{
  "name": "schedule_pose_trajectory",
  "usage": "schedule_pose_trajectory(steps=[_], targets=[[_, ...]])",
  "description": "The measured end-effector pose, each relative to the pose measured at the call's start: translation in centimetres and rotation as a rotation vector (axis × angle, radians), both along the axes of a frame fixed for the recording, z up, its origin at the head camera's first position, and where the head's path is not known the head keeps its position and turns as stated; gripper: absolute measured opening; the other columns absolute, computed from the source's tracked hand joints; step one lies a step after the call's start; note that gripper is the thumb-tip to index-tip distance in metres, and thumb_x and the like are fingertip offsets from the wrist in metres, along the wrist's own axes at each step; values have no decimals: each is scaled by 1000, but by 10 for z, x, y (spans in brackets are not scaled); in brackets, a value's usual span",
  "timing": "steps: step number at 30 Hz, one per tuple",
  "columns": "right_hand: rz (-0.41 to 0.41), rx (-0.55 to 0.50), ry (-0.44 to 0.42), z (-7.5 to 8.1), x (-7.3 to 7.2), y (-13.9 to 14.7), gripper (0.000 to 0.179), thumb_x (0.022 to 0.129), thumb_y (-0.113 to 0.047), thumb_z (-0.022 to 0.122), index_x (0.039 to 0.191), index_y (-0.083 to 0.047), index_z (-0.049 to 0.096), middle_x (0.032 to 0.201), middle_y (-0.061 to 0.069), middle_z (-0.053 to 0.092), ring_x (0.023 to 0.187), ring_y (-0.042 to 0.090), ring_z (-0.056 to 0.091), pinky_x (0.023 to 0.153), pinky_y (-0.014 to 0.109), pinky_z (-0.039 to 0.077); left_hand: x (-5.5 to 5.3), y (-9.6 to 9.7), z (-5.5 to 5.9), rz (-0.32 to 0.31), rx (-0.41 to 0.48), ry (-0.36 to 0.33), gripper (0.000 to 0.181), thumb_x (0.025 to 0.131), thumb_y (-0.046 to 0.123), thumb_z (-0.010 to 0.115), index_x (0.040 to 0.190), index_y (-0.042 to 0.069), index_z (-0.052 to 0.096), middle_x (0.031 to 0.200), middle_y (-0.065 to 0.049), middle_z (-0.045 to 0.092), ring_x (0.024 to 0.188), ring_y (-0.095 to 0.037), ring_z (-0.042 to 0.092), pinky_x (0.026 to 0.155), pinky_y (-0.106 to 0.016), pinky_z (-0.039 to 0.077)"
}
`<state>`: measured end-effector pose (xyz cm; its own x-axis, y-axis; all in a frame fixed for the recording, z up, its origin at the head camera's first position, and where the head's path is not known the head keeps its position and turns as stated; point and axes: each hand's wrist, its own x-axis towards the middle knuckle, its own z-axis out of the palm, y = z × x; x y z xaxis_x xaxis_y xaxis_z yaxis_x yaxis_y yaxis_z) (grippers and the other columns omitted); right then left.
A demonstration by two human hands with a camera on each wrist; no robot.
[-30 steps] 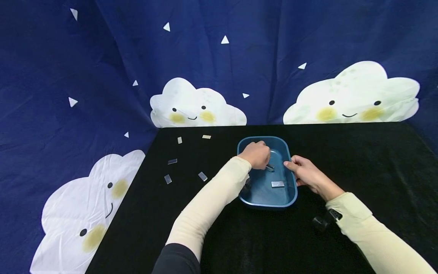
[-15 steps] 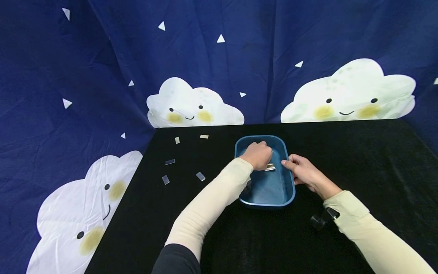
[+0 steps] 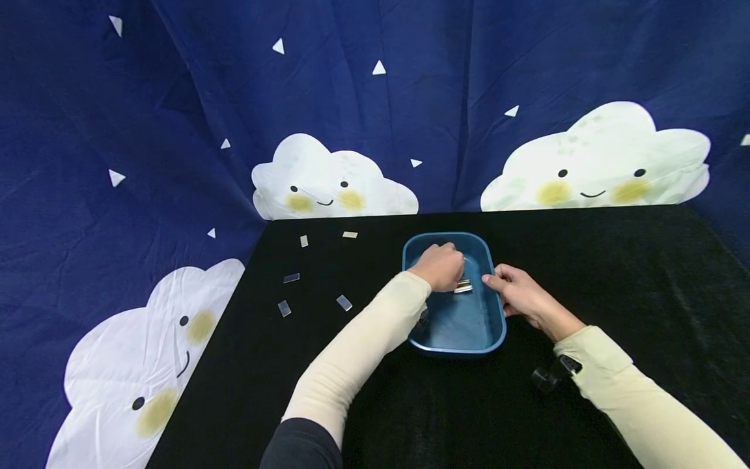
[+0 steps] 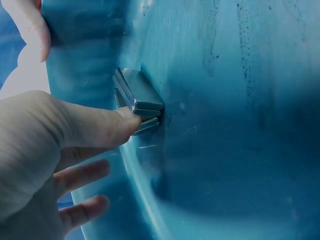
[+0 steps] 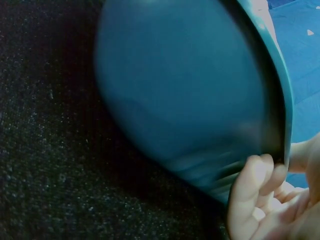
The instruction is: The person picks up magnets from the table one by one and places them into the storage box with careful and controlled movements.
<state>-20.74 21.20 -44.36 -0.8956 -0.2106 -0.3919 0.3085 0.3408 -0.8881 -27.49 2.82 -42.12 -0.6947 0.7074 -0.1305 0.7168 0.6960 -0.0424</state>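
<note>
Inside the blue plastic basin (image 3: 459,326), my left hand (image 3: 441,266) pinches a small stack of silver block magnets (image 3: 463,286). In the left wrist view, the thumb of the left hand (image 4: 75,130) presses on the front of the magnets (image 4: 142,92), which lean in a cluster where the basin's wall meets its floor; the other fingers are loosely bent. My right hand (image 3: 521,293) grips the basin's right rim, thumb over the edge and fingers outside. The right wrist view shows the fingers of the right hand (image 5: 260,200) curled under the rim.
Several flat rectangular pieces lie scattered on the black-covered table (image 3: 586,260) left of the basin, among them a clear-looking one (image 3: 344,303) and a pale one (image 3: 349,234). A blue cloud-print curtain (image 3: 445,104) hangs behind.
One second ago a separate magnet lay nearer the basin's front; it now sits with the others by my left hand. Both hands keep nearly the same place.
</note>
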Motion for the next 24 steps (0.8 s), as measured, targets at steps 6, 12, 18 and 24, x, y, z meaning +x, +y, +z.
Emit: schedule_pose_trajectory(steps=[6, 12, 18, 24], targets=[[5, 2, 6, 0, 1, 1, 20, 105, -34, 43, 99, -15, 46, 80, -1, 55, 66, 13, 60, 60, 29, 55, 0, -1, 0, -1, 39, -12, 21, 87, 18, 70, 66, 19, 72, 69, 7, 62, 87, -12, 55, 72, -27, 44], [16, -2, 4, -1, -1, 0, 19, 105, -34, 43, 100, -16, 45, 78, -2, 54, 64, 13, 58, 58, 27, 53, -4, -7, -1, 15, 123, -80, 19, 87, 15, 70, 69, 21, 74, 85, 9, 70, 91, -10, 56, 77, -26, 47], [21, 16, 7, 1, -2, 1, 19, 104, -35, 43, 100, -16, 45, 78, -2, 53, 64, 12, 57, 57, 26, 51, -11, -14, 0, 7, 268, -192, 18, 87, 16, 72, 69, 15, 74, 101, 8, 73, 92, -8, 59, 82, -20, 49], [11, 15, 5, 2, 0, 0, 19, 105, -33, 43, 99, -15, 46, 77, -1, 54, 63, 12, 57, 57, 26, 52, -11, -18, 11, 6, 465, -317, 18, 89, 21, 74, 75, 10, 76, 113, 2, 74, 109, -8, 65, 96, -20, 50]])
